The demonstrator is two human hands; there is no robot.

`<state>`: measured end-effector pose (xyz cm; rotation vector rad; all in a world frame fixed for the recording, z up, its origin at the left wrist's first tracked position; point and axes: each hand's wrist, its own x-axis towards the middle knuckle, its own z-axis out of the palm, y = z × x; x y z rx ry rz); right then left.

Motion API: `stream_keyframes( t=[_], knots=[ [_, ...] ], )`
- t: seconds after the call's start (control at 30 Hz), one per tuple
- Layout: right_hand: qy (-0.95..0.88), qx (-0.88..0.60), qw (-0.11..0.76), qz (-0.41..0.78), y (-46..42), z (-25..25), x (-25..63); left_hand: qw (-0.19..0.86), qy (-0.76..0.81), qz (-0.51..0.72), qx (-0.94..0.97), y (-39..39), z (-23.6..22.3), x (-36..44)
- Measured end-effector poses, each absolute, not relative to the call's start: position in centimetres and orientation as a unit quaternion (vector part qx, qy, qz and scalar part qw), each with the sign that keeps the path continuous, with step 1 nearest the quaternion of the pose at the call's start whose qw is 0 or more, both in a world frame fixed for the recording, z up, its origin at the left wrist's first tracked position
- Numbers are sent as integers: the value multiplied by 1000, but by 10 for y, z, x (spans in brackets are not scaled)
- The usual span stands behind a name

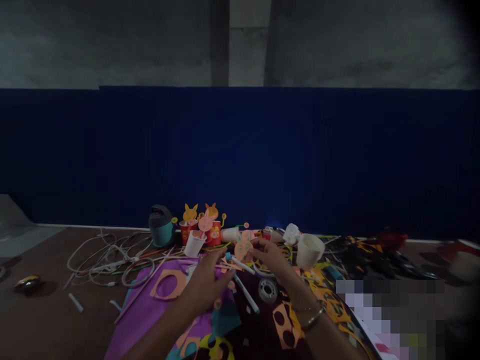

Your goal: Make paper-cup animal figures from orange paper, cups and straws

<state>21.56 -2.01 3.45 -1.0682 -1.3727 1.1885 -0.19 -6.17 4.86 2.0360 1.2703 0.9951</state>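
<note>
The cutout (pixel 243 250) is a pale pink paper animal face with two upright ears and rounded cheeks, marked in green at the ears and eyes; its finer lines are blurred. It stands upright just below and right of the frame's centre, its front turned to the camera, with the right hand (pixel 272 257) at its right edge. The right fingers (pixel 258 243) look pinched on that edge, index above and thumb below, leaving most of the face uncovered. The right forearm rises from the lower right, a bracelet (pixel 314 317) at the wrist, and the hand bends toward the middle. The left hand (pixel 207 280) comes from the lower left, back toward the camera, to the left of the cutout and apart from it. Its thumb points right and its index finger slants up; something white shows past the knuckles, and I cannot tell whether those fingers grip it. Between the hands, two markers (pixel 246 294) lie on the table, near a tape roll (pixel 268 299).
</note>
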Motion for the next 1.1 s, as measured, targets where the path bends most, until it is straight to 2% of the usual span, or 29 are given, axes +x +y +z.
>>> stream_keyframes(
  t=[0.1,0.17,0.27,0.43,0.6,0.73,0.93,1.1],
  knots=[
    [-581,-432,490,486,-21,32,209,427,460,450,635,-44,40,29],
    [-602,-429,483,468,-22,29,209,489,443,476,581,-37,32,40],
    [-632,-452,451,440,-22,29,215,544,446,490,515,-33,24,43],
    [-719,-554,309,284,-20,32,235,644,433,476,413,-31,20,38],
    [-727,-620,229,188,-22,18,246,673,405,512,347,-28,15,42],
    [-731,-646,170,142,-25,9,243,723,375,490,312,-29,15,41],
    [-733,-646,182,110,-22,15,240,827,244,432,265,-36,25,33],
    [-725,-628,246,135,-22,31,232,807,246,439,309,-40,26,35]
  ],
)
